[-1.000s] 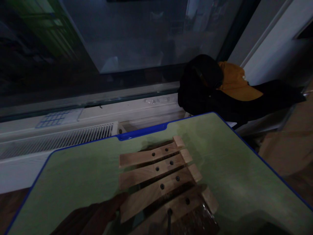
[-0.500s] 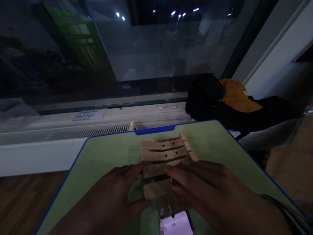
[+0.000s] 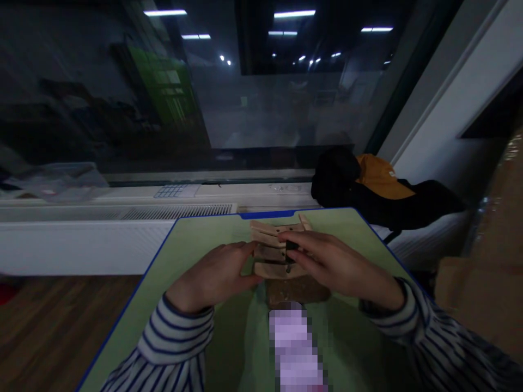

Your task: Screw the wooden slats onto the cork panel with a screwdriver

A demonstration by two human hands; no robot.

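Near the middle of the frame a set of pale wooden slats (image 3: 273,233) — flat, narrow strips with small dark holes, joined side by side — lies on the green desk (image 3: 196,239), which has a smooth matt top and a bright blue rim. The left hand (image 3: 212,275) rests its fingertips against the slats' left ends, fingers curled in a light grip on the wood. The right hand (image 3: 333,261) comes in from the right and pinches a small black tool (image 3: 290,253), short and dark, standing over the slats; its exact shape is too dim to tell. Both wrists wear sleeves striped white and dark blue. Just below the slats lies a brown, rough-looking block (image 3: 296,291), and below that, at lower centre, a pale lilac object, blurred into squares. At right of centre, beyond the desk's far corner, a black bag (image 3: 359,190) of soft fabric carries an orange cap (image 3: 379,177) with a small white mark that cannot be read. Left of centre runs a white slotted radiator grille (image 3: 175,211) under a dark window — ceiling lights reflect along the top of the frame.
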